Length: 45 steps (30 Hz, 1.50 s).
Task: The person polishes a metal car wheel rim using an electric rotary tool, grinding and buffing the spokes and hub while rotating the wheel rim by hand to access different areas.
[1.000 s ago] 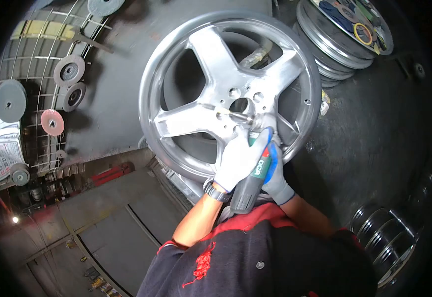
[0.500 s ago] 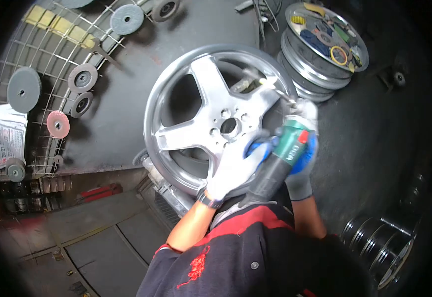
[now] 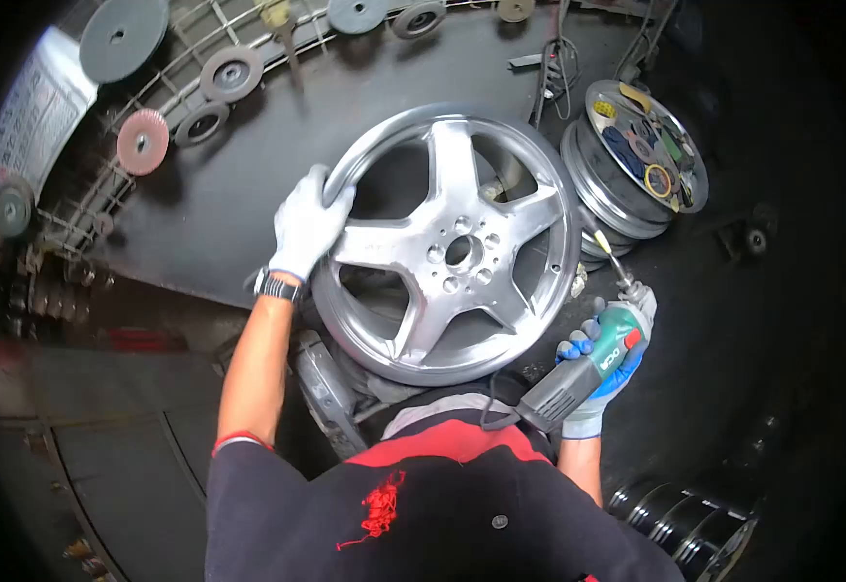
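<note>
A silver five-spoke wheel rim [image 3: 458, 165] lies face up in front of me. My left hand [image 3: 309, 225], in a white glove with a watch at the wrist, grips the rim's left edge, fingers over the lip. To the right of the rim, my right hand [image 3: 617, 364], in a grey and blue glove, is wrapped round a green and black power grinder [image 3: 588, 367]. The grinder's thin shaft and pale tip point up and left, beside the rim's right edge and apart from it.
Stacked rims [image 3: 605, 189] stand at the upper right, with tapes and small items on top. Abrasive discs [image 3: 232, 75] hang on a wire rack [image 3: 142, 97] at the upper left, near a calendar [image 3: 40, 116]. More rims [image 3: 680, 529] stand at the lower right.
My left hand has left the grinder and taken hold of the rim's left edge. My right hand has moved the grinder away from the spokes to the right. The view has turned.
</note>
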{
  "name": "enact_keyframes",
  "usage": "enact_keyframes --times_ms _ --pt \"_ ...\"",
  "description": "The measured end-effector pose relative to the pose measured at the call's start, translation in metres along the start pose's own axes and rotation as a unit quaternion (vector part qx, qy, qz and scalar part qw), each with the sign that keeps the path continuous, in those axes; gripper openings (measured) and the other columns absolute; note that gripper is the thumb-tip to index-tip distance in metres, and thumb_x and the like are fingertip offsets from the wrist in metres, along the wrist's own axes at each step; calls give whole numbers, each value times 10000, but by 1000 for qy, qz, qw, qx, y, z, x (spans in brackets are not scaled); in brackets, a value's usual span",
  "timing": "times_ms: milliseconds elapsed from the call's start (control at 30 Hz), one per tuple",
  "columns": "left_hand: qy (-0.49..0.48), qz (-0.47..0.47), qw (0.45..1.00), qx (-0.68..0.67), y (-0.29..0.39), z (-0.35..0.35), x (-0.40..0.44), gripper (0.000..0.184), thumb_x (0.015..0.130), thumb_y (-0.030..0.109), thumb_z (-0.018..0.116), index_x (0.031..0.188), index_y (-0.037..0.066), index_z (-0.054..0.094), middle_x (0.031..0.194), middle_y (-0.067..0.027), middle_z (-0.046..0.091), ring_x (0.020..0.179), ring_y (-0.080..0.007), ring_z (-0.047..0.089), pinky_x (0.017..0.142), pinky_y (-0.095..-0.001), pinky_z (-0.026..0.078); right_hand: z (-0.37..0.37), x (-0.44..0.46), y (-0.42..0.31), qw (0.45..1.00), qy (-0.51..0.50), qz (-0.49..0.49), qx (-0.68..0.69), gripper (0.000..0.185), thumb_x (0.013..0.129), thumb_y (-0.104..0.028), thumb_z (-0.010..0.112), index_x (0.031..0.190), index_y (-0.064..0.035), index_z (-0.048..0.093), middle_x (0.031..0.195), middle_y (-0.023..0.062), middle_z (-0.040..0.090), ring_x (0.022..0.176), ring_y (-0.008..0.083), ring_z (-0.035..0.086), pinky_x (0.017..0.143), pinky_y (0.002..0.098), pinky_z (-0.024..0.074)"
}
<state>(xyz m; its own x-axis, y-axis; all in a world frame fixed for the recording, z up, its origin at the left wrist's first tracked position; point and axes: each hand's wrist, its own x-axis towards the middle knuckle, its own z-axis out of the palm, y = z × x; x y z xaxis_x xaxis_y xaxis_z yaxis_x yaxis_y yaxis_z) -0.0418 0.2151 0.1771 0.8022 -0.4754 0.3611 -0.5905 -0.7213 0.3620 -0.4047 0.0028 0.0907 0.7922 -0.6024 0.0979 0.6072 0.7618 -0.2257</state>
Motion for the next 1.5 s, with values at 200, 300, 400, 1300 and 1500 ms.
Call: enact_keyframes --times_ms 200,300,400,1300,1500 --pt "-25 -71 995 -72 4 -5 0 359 866 455 624 940 106 674 790 -145 692 802 -329 686 742 -440 502 1 -12 -33 994 -102 -17 -40 920 834 -571 699 1464 -34 297 886 45 477 788 180 502 728 380 411" --pt "-13 -78 994 -71 2 -4 -4 372 866 475 609 956 120 678 808 -143 697 810 -332 684 748 -441 500 3 -22 -43 993 -117 -1 -21 932 824 -531 733 1463 -48 258 859 57 489 731 190 543 688 379 443" --pt "-11 -84 995 -57 -2 -2 -6 401 869 502 592 995 129 669 879 -144 701 880 -345 674 786 -455 501 1 -25 -47 990 -134 33 -14 928 828 -521 734 1463 -44 253 867 63 507 731 195 554 685 381 453" --pt "511 -333 741 -280 -13 220 -309 339 939 245 670 933 -88 606 812 -148 660 738 -173 588 692 -352 481 -48 30 -126 894 -251 60 -365 857 829 -352 739 1501 -99 273 1166 87 469 1047 245 502 939 458 400" --pt "417 -409 788 -195 -15 240 -329 355 937 264 651 975 -86 606 901 -243 647 863 -321 641 803 -445 484 -26 64 -87 620 -392 -16 -680 727 770 -271 800 1369 -93 430 1180 91 526 1101 245 543 978 463 438"
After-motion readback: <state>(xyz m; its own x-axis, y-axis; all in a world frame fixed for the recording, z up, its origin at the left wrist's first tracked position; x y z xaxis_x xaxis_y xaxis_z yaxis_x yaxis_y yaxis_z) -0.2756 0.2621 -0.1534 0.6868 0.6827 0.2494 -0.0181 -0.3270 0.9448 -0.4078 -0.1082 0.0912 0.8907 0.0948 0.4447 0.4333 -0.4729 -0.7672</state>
